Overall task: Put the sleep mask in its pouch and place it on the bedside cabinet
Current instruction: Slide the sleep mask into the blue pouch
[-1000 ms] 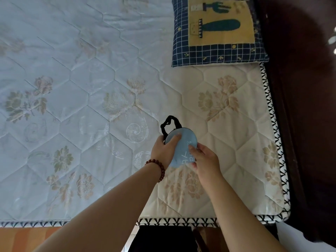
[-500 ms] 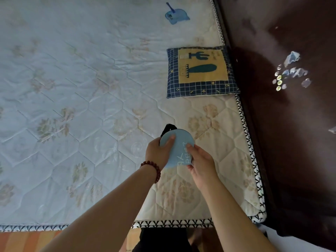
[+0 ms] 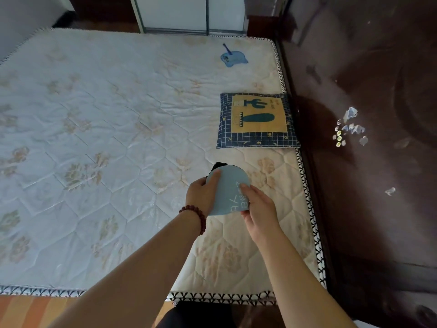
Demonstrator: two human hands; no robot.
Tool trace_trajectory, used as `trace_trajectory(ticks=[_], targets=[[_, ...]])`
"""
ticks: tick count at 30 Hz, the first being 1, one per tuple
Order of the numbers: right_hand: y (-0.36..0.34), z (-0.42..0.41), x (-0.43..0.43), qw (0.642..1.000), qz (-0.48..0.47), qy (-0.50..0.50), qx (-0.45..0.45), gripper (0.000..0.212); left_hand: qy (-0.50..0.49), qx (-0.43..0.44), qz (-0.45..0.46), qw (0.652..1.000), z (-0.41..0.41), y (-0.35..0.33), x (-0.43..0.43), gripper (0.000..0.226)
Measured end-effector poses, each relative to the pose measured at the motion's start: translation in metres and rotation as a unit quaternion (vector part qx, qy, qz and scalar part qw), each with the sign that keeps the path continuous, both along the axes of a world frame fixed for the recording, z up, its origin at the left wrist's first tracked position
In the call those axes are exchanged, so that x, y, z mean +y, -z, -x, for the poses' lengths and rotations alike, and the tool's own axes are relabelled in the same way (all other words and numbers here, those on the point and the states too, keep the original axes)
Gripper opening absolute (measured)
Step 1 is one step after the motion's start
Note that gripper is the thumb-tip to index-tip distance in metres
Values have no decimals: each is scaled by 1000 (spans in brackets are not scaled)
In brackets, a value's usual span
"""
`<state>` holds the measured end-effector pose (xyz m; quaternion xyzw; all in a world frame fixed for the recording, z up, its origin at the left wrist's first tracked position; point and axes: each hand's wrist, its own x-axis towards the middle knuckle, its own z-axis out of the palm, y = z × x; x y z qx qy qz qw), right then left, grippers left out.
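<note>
Both my hands hold a light-blue sleep mask (image 3: pixel 228 185) folded over, with white writing on it, just above the mattress. My left hand (image 3: pixel 201 195), with a bead bracelet on its wrist, grips the mask's left side. My right hand (image 3: pixel 256 204) pinches its lower right edge. A bit of the black strap (image 3: pixel 218 165) sticks out behind the top. A small blue pouch (image 3: pixel 233 59) with a dark cord lies flat far up the bed near the right edge. No bedside cabinet is in view.
A quilted white mattress (image 3: pixel 106 138) fills the view. A navy and yellow cactus cushion (image 3: pixel 257 120) lies between the mask and the pouch. A dark wooden headboard (image 3: pixel 378 197) runs along the right. White cupboard doors (image 3: pixel 177 13) stand beyond the bed.
The view has tilted up, bringing the far end of the bed and the pouch into sight. The black strap loop has been tucked mostly behind the mask. Both hands keep their hold.
</note>
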<state>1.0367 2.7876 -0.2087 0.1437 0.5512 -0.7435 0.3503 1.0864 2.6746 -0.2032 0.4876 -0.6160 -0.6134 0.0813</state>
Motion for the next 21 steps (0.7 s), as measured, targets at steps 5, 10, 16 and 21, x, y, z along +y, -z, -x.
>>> trace_trajectory(ticks=[5,10,16,21], targets=[[-20,-6,-5,1000,12,-7,8,6,-52,18,29,998,-7,-17,0,40],[-39,-16,-17,999,21,-25,32,9,-70,54,31,996,-22,-38,-7,39],[-56,-40,-41,996,15,-57,59,7,-142,98,19,985,-56,-62,-22,42],[-68,-83,-66,992,13,-101,78,6,-102,94,63,988,-107,-76,-43,24]])
